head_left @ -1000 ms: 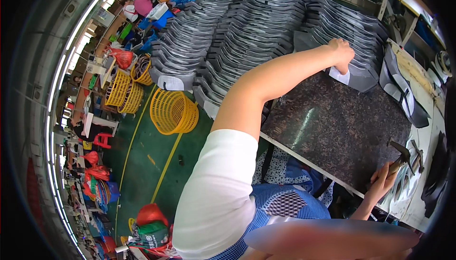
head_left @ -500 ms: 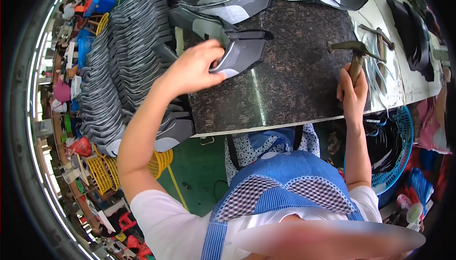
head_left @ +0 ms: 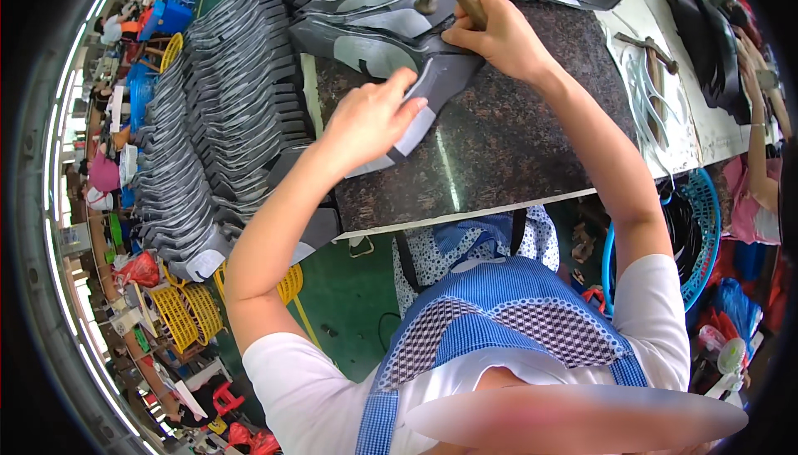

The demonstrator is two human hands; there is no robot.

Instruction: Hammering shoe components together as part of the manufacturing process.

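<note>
My right hand (head_left: 503, 39) grips a hammer (head_left: 466, 2) by its wooden handle. The metal head is raised over the far side of the dark speckled slab (head_left: 524, 139). My left hand (head_left: 366, 122) pinches the edge of a dark grey shoe upper (head_left: 449, 81) with thumb and fingers. That upper lies on the slab, its light grey end slanting toward me. Just beyond my left fingers rests another upper with a pale patch (head_left: 374, 54). What exactly lies beneath the left fingertips is hidden.
Long overlapping rows of grey uppers (head_left: 241, 98) line the left and back. To the right lie a second hammer (head_left: 651, 46), pale strips (head_left: 636, 81) and black pieces (head_left: 706, 56). A blue basket (head_left: 713, 222) stands below. Another person's hand (head_left: 748, 60) reaches in at far right.
My right hand has swung the hammer leftward and away from me, over the upper. The upper is turned to a steeper slant. My left hand has shifted slightly right.
</note>
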